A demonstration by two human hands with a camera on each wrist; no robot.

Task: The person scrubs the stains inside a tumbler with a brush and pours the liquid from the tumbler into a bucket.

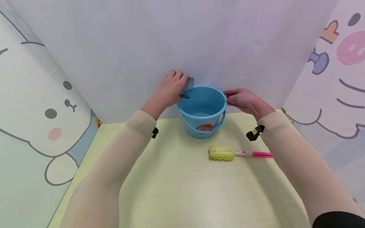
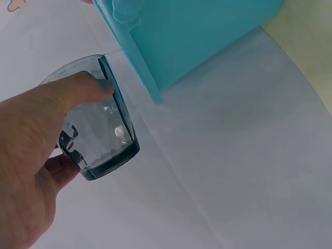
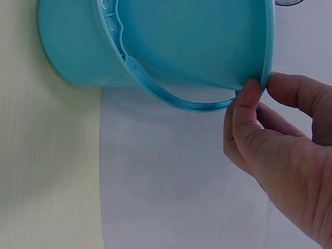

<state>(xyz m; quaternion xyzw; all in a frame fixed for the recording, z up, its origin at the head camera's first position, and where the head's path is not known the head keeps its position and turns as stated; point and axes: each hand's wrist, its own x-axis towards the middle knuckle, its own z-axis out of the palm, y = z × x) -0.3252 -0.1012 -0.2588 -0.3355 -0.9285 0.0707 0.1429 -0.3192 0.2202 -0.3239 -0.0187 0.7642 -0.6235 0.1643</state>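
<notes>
A light blue bucket stands upright on the table by the back wall, its handle hanging down at the front. My left hand grips a clear bluish glass, tipped at the bucket's left rim. Drops cling to the glass in the left wrist view; whether a thin clear line at its lip is water, I cannot tell. Thumb and fingers of my right hand pinch the bucket's right rim, as the right wrist view shows near the handle's end. A little clear liquid seems to lie on the bucket's bottom.
A yellow sponge brush with a pink and white handle lies in front of the bucket, partly behind the right forearm. Pale cloth hangs behind the table, and printed cartoon panels close both sides.
</notes>
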